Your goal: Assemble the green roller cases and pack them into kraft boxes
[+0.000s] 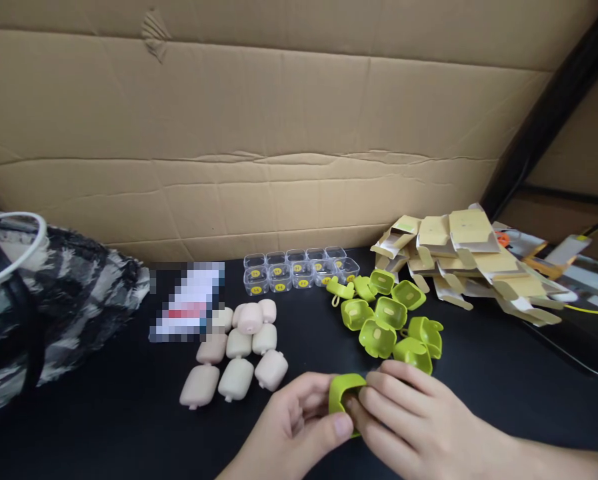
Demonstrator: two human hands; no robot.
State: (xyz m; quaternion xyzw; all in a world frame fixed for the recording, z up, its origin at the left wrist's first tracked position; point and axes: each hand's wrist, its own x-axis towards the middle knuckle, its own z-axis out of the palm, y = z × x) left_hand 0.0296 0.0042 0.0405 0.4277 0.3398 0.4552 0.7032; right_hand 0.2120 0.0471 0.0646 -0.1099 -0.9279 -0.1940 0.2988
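Note:
Near the front of the black table, my left hand (303,420) grips a green hollow case shell (345,388) between thumb and fingers. My right hand (403,417) closes on the same shell from the right, its fingertips at the opening and partly hidden. Just beyond my hands lie several more green shells (377,338), most with the hollow side up. To the left sit several rounded cases in pale pink and off-white (236,380), each with a small tab. Behind them stand clear plastic boxes (303,275) with yellow round stickers, set in rows.
A pile of flattened cardboard boxes (473,233) lies at the back right. At far left is a black, grey and white fringed fabric (93,287) with a white ring (41,240). A blurred-out packet (193,300) rests beside it. Cardboard (279,120) walls the back.

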